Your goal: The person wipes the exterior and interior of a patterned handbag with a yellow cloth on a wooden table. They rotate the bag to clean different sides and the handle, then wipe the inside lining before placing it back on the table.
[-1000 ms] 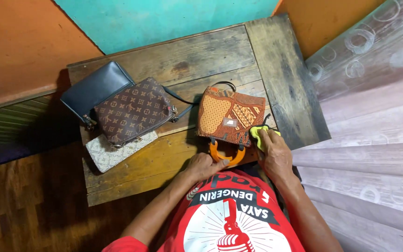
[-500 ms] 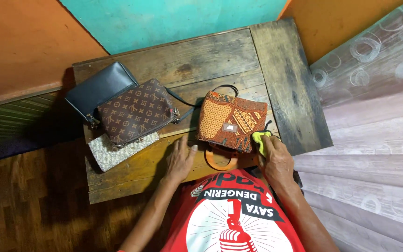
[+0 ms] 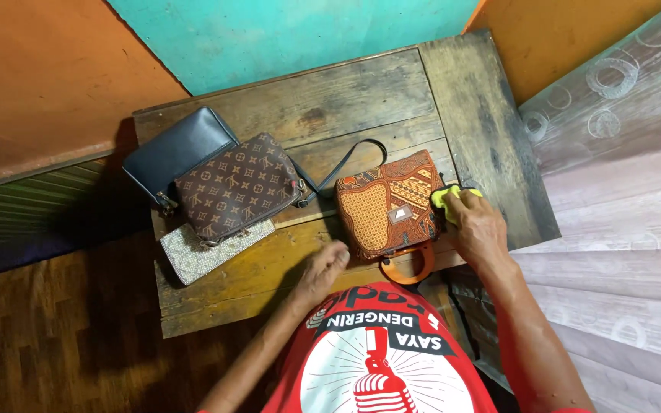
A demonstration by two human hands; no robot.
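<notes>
Right-hand fingers (image 3: pixel 464 200) are closed over a yellow-green cloth (image 3: pixel 447 197), pressing it against the right edge of the patterned orange-brown handbag (image 3: pixel 385 205) at centre frame. The right hand (image 3: pixel 480 226) now sits higher along that edge than half a second ago, when it worked at the bag's lower right corner.

Left hand (image 3: pixel 323 268) hovers just left of the bag's lower corner, fingers loosely curled and holding nothing; it is blurred, so contact with the bag cannot be confirmed. A second ago it gripped the orange ring handle (image 3: pixel 407 265), then lay flat on the table (image 3: pixel 284 107).

The bag has turned: its handle now points to lower centre-right and its dark strap (image 3: pixel 346 159) loops toward upper centre. Judgement: wiping is moving up along the bag's side.

Count: four bags in all — the patterned handbag, a navy pouch (image 3: pixel 174 149), a brown monogram bag (image 3: pixel 235 187) and a pale woven pouch (image 3: pixel 212 252), stacked at left. One cloth. One table.
</notes>
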